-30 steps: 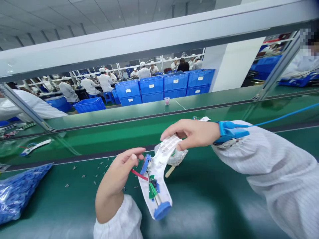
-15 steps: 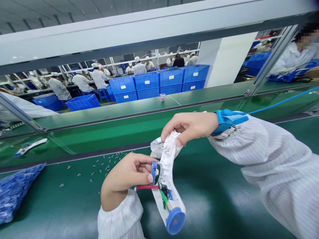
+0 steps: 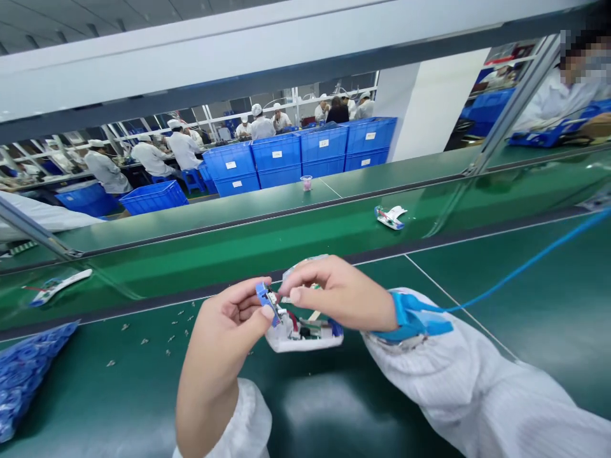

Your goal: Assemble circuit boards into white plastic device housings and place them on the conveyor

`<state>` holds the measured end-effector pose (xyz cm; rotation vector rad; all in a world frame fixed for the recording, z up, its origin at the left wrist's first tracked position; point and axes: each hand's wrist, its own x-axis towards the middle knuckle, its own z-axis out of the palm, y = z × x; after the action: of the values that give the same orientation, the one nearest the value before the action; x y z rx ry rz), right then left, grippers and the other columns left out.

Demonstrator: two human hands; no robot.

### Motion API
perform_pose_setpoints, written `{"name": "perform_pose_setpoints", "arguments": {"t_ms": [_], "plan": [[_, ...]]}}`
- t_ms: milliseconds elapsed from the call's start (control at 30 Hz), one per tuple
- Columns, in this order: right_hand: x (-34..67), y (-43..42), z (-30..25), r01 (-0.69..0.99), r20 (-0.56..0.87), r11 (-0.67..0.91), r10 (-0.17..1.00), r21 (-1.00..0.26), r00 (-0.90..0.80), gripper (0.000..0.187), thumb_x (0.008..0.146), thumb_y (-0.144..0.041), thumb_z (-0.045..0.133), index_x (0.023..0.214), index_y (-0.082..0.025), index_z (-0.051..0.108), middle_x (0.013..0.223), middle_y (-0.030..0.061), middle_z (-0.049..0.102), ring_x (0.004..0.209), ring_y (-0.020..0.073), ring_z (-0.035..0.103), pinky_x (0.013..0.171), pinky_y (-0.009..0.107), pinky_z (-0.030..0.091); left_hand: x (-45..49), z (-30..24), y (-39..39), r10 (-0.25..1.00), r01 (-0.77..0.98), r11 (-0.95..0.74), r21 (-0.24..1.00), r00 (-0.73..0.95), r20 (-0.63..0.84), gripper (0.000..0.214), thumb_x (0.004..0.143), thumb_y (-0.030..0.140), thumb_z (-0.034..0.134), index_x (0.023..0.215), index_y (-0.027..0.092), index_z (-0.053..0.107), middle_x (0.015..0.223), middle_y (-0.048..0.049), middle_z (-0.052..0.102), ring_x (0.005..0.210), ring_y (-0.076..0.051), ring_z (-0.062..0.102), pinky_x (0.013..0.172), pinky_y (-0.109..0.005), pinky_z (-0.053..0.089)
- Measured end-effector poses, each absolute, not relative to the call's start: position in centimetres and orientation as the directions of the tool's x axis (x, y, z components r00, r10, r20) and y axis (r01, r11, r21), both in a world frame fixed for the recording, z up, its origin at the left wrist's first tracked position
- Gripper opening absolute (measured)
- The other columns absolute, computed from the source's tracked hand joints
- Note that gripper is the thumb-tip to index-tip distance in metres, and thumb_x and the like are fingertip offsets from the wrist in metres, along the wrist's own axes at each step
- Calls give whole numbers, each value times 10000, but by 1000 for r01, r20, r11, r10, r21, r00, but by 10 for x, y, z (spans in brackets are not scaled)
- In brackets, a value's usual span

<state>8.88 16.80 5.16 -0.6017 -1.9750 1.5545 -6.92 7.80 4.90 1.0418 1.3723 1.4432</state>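
Note:
My left hand point(image 3: 238, 315) pinches a small blue plastic part point(image 3: 264, 298) between thumb and fingers. Directly below lies a curved white plastic housing point(image 3: 300, 345), its inside showing wires, a green board and a blue end cap point(image 3: 337, 329). Whether the left hand also supports this housing is unclear. My right hand point(image 3: 334, 294) hangs just above the housing, fingers curled and closed near the blue part; what their tips hold is hidden. Around its wrist is a blue strap with a cord. A clear plastic bag point(image 3: 305, 261) is mostly covered by the right hand.
Tiny metal pieces point(image 3: 167, 337) are scattered left of my hands. A bag of blue parts point(image 3: 33, 375) lies at the left edge. On the green belt rest two other open housings point(image 3: 60, 285) point(image 3: 390, 217). The blue cord point(image 3: 520, 273) runs off to the right.
The right hand has let go of the housing's far end and come down and left, closer to the left hand. The housing has turned and now lies crosswise below the hands.

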Motion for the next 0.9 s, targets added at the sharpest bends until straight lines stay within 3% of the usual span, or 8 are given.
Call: {"name": "perform_pose_setpoints", "arguments": {"t_ms": [233,367,467,567,633,767,900], "plan": [[78,161,41,-112,153,106,741,-988,-654,166,678,-254,653,588,-120,617,593,16,577,582,112,512,544,230,393,-44,54,77,905,254,33,967,-418,79,393,589,170,762,977,195,712,817,-17,724,741,-168,680,550,-157,523],[81,173,31,-232,153,-3,744,-973,-650,258,627,-340,713,563,-124,588,548,-11,534,530,88,455,508,223,348,-43,52,82,911,155,19,988,-410,47,383,586,141,759,963,183,711,786,-16,722,661,-135,663,525,-141,507],[87,183,31,-143,139,70,816,-987,-562,228,682,-350,661,659,-123,645,603,7,589,552,101,482,519,232,356,-45,49,85,870,72,-9,997,-491,43,337,586,139,772,915,175,711,713,0,711,534,-62,593,446,-84,441],[93,187,37,40,173,218,862,-975,-476,219,740,-230,599,903,-122,698,882,59,694,788,153,603,705,270,445,-45,47,89,829,37,-64,997,-554,74,260,638,194,762,892,172,711,696,9,700,464,-22,523,423,-71,418],[96,183,41,108,197,285,846,-953,-495,250,741,-171,594,964,-130,698,984,59,693,894,163,614,792,269,446,-43,45,91,807,18,-86,996,-585,80,235,663,219,751,889,169,708,670,18,684,438,-16,502,399,-71,399],[92,168,43,65,256,379,732,-923,-631,138,763,-168,599,835,-139,713,803,15,680,751,130,599,672,223,434,-36,43,94,782,33,-88,996,-617,90,260,686,231,733,931,154,694,672,4,680,507,-57,590,416,-82,422],[86,163,39,67,297,420,737,-905,-607,182,799,-124,545,686,-148,686,629,-29,614,600,84,521,533,199,351,-32,43,94,745,41,-93,995,-659,97,285,673,220,732,947,155,687,731,-25,712,682,-141,687,511,-121,505]]}}
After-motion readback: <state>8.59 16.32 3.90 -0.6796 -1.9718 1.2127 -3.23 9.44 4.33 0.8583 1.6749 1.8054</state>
